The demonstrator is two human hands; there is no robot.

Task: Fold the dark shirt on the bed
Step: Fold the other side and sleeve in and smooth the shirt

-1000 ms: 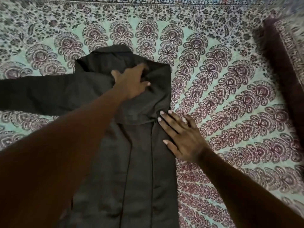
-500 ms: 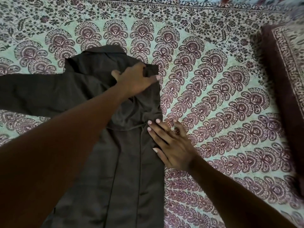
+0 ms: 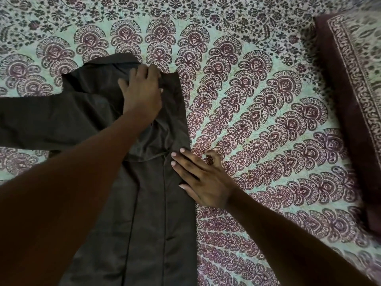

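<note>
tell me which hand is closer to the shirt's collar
Left. The left hand sits on the shirt right beside the collar; the right hand lies flat at the shirt's side edge, farther down toward the hem.
</note>
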